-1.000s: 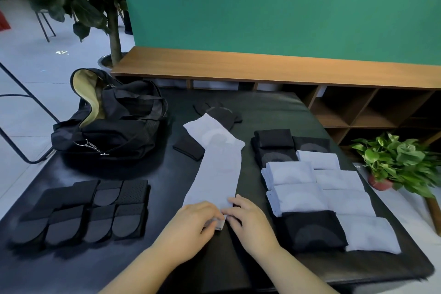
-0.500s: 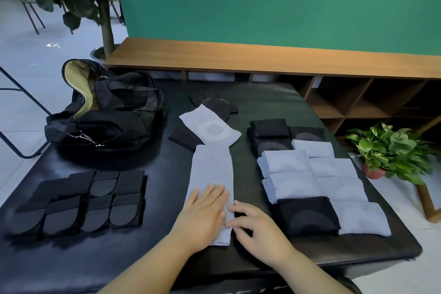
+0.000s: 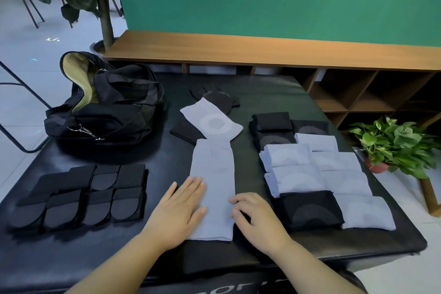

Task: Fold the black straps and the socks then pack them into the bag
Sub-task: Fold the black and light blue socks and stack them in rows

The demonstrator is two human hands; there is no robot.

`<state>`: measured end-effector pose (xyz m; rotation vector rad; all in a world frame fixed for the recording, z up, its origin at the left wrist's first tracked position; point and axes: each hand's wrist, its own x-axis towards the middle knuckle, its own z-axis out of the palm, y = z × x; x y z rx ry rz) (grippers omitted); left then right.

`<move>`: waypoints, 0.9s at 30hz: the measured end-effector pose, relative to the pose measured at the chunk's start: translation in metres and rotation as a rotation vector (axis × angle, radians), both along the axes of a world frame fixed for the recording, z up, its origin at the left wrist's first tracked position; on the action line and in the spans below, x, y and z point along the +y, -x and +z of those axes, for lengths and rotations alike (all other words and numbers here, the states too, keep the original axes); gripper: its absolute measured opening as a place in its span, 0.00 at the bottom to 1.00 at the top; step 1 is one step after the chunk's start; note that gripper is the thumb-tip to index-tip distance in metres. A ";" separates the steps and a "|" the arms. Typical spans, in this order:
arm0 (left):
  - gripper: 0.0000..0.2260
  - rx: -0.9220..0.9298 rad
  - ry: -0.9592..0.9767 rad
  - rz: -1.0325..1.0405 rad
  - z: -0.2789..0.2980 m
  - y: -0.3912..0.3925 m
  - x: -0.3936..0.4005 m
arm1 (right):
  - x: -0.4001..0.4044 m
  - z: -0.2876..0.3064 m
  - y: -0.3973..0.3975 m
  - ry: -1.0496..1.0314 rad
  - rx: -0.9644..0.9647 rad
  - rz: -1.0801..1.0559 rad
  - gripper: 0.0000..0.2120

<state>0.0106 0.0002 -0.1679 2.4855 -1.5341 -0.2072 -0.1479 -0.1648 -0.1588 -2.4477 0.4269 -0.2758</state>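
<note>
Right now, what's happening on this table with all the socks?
A person is flattening a long light blue sock on the black table. The left hand lies open on the sock's left side, and the right hand touches its right edge with curled fingers. Folded socks sit in rows to the right, folded black straps to the left. The black bag stands open at the far left, and none of these piles is in it yet.

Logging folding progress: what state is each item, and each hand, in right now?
Bag: unzipped, lining showing.
Black straps: folded, in rows.
Folded socks: stacked at right.
Long light sock: flat, unfolded.
Left hand: flat, pressing the sock.
Right hand: fingers curled at the sock's edge.
</note>
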 end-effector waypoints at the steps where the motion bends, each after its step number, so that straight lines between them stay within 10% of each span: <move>1: 0.34 -0.028 0.015 -0.029 -0.003 0.002 0.005 | 0.002 0.003 -0.005 0.059 0.004 -0.011 0.19; 4: 0.26 -0.103 0.015 -0.088 -0.005 0.005 0.015 | 0.007 0.008 -0.028 0.178 0.032 -0.046 0.09; 16: 0.39 -0.248 0.012 -0.186 -0.004 0.005 0.018 | -0.013 0.003 -0.049 0.291 0.382 -0.032 0.26; 20: 0.39 -0.250 0.025 -0.188 -0.005 0.005 0.017 | -0.004 -0.002 -0.027 0.313 0.281 -0.014 0.40; 27: 0.36 -0.198 0.051 -0.147 -0.007 0.008 0.017 | 0.003 -0.016 0.016 0.180 -0.020 0.138 0.24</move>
